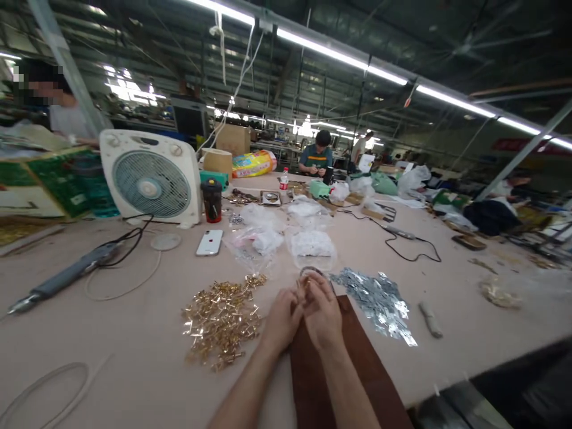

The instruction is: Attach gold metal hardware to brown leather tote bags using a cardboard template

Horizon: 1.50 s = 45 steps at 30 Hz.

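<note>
The left hand [281,316] and the right hand [322,313] are close together over the far end of a brown sheet [370,372]. Their fingers bend in and nearly meet, but it is too blurry to tell if they pinch something. A dark, curved strip [318,269] peeks out just past the fingers. The brown sheet lies flat on the bench [147,339] and runs toward its near edge. Left of the hands is a pile of shiny gold bits [223,322]. Right of them lies a heap of flat silver bits [378,301], with a small gray roll [429,320] closer to the near right edge. Clear bags [310,247] lie farther in. Another person [316,158] is at the far edge, looking down.
</note>
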Tool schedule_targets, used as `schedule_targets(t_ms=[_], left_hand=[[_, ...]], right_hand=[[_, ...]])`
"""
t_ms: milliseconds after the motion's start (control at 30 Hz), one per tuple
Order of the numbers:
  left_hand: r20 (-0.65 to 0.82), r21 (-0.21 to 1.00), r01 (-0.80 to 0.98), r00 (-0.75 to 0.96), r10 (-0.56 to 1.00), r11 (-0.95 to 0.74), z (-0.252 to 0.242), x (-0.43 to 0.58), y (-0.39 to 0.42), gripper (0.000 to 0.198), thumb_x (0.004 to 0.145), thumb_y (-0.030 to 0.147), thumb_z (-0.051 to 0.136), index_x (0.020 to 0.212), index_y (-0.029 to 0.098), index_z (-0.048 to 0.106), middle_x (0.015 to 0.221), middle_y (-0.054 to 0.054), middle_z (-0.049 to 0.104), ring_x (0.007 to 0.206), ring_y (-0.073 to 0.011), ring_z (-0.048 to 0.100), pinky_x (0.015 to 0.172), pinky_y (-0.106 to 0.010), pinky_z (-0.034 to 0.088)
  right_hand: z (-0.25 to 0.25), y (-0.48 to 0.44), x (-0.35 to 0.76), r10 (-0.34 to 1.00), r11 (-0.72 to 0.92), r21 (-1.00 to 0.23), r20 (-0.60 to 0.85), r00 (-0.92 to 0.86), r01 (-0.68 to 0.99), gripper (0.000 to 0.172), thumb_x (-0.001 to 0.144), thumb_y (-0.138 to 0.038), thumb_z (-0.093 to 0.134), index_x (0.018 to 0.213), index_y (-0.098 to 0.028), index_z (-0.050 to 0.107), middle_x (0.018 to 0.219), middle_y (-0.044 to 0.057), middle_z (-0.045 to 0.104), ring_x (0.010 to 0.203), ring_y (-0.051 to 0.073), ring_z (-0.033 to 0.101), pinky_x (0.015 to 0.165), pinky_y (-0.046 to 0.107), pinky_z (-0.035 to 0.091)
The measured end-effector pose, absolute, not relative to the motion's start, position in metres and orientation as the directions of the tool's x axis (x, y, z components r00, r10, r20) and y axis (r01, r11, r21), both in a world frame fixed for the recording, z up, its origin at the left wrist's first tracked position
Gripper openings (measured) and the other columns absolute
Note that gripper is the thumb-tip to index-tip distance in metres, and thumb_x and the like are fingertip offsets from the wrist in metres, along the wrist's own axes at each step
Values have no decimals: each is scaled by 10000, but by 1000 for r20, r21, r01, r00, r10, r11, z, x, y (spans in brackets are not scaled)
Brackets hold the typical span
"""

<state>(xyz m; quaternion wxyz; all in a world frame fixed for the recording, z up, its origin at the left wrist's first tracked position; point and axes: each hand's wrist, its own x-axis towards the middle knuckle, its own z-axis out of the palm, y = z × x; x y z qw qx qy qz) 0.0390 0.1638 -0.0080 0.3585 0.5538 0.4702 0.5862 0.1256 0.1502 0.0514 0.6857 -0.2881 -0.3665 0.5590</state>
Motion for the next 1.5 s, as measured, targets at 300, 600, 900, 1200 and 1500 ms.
schedule_targets(t_ms=[300,600,900,1200,1500], left_hand=[[338,847,448,-40,940,-286,-9,33,161,261,794,136,654,701,230,428,830,10,568,807,-177,561,739,-291,411],[245,788,595,-73,967,-155,-4,35,149,174,848,235,714,771,229,558,1004,-6,642,886,-191,645,800,-319,449],[244,899,404,-138,960,-170,8,39,140,157,860,209,693,766,215,567,1072,-53,651,1035,-213,628,968,-358,484],[-91,946,-323,-171,981,32,-2,59,131,416,865,363,730,1225,182,626,1130,-90,767,1040,-240,722,942,-388,565],[-203,675,-723,14,979,150,-4,69,136,491,758,440,882,1120,146,729,1168,-127,794,1095,-297,755,1008,-450,588]], right_hand=[[-3,158,192,963,197,-906,106,248,-374,449,809,-438,886,1162,-244,688,1102,60,743,746,127,628,657,245,535],[-19,158,206,949,182,-969,129,288,-167,449,831,-556,826,1066,-191,713,848,29,706,722,164,625,670,283,536],[-10,152,204,921,213,-977,204,333,9,435,862,-574,785,1039,-187,700,742,-7,636,649,151,555,592,265,455],[-3,156,216,850,300,-953,250,464,-36,373,899,-537,761,983,-182,678,683,-25,597,583,127,519,552,254,428],[10,133,207,909,359,-927,321,267,-106,290,900,-471,778,976,-201,705,695,-1,652,584,154,603,542,270,512]])
